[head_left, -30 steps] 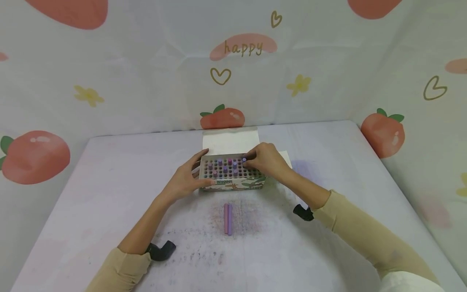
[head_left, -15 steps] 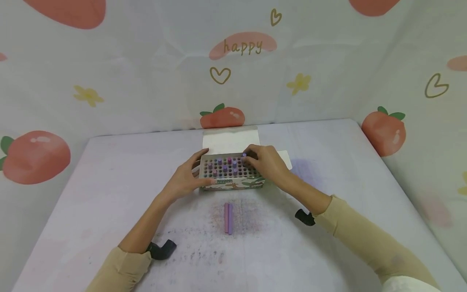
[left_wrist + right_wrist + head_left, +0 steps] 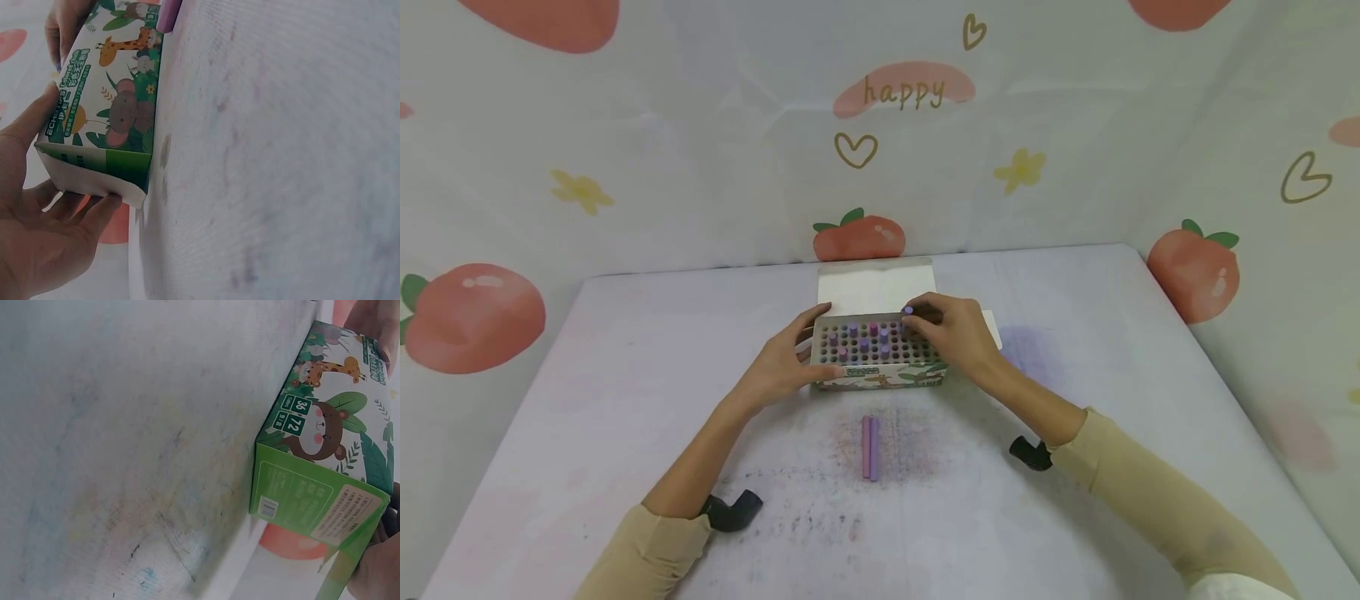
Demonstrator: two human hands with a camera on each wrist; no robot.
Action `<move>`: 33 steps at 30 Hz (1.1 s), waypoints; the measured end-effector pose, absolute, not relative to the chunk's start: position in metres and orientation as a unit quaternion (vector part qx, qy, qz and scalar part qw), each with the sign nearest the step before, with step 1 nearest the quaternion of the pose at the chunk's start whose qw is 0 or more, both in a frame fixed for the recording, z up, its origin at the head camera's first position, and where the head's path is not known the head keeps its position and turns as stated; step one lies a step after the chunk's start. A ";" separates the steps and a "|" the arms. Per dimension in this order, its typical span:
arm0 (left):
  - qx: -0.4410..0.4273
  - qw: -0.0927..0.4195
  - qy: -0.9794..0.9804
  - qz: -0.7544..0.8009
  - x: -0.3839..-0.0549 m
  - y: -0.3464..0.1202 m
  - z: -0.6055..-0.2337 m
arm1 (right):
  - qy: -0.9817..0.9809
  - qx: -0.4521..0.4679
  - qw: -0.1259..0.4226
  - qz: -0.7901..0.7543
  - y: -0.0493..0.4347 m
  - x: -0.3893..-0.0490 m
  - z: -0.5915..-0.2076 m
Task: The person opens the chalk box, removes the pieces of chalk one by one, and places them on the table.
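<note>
A chalk box point(image 3: 880, 379) printed with animals stands on the table, its lid point(image 3: 876, 287) folded back. Inside, a grid of holes holds several purple and pink chalk sticks whose ends stick up. My left hand point(image 3: 778, 371) grips the box's left end, thumb at the front face and fingers behind. At the back right of the grid my right hand point(image 3: 958, 333) pinches a purple chalk stick point(image 3: 908, 310) between thumb and fingers; its lower part is hidden. A pink chalk stick point(image 3: 867, 447) and a purple chalk stick point(image 3: 874, 450) lie side by side in front of the box.
The white table cloth point(image 3: 625, 375) carries coloured chalk smudges. Behind it rises a printed backdrop point(image 3: 722, 192). A side flap point(image 3: 992, 329) of the box sticks out at the right. Black curved pieces point(image 3: 735, 511) show at both wrists.
My right hand has drawn the purple chalk stick upward from the back right of the box. My left hand stays on the box, and the two loose sticks have not moved.
</note>
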State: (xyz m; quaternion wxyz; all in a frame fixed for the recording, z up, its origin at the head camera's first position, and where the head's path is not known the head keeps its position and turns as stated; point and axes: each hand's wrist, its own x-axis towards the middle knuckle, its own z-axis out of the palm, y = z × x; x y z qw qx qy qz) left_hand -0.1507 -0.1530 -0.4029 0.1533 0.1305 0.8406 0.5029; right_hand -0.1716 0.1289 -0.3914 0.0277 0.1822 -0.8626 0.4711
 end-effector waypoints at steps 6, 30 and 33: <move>0.130 0.154 0.840 0.503 -0.150 -0.153 -0.403 | -0.848 0.178 0.043 0.497 0.129 -0.170 -0.391; 0.134 0.169 0.837 0.503 -0.146 -0.155 -0.399 | -0.785 0.154 0.080 0.595 0.125 -0.152 -0.374; 0.136 0.167 0.840 0.499 -0.146 -0.155 -0.399 | -0.776 0.148 0.067 0.610 0.125 -0.146 -0.371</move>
